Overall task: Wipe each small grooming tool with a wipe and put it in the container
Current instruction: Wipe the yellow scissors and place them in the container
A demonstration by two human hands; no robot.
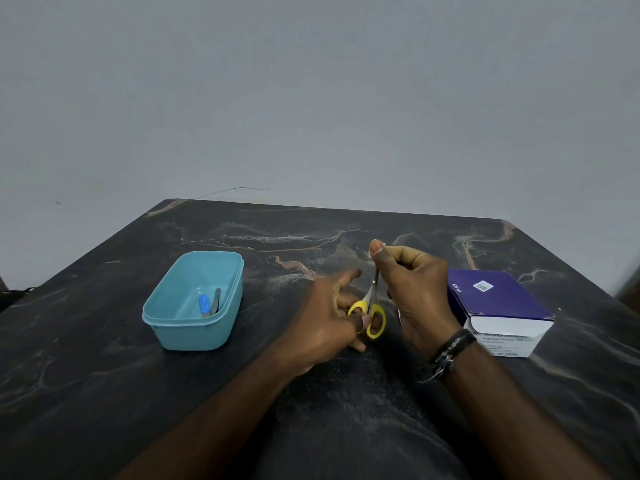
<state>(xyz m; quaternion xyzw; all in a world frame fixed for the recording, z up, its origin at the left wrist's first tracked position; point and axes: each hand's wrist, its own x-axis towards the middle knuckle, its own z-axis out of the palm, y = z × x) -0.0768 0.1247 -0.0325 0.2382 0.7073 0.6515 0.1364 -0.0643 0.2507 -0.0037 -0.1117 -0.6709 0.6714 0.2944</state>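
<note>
Small scissors (372, 308) with yellow handles and steel blades stand upright above the dark marble table (104, 341). My left hand (329, 317) grips the yellow handles, fingers curled through the loops. My right hand (412, 285) pinches the blade tips between thumb and fingers; a scrap of white wipe (370, 255) barely shows there. The light blue container (194, 299) sits to the left, holding a blue-handled tool (204, 304) and a slim metal tool (216, 301).
A purple and white box of alcohol swabs (498, 310) lies to the right of my right hand. A plain grey wall rises behind the table's far edge. My right wrist wears dark bracelets (450, 351).
</note>
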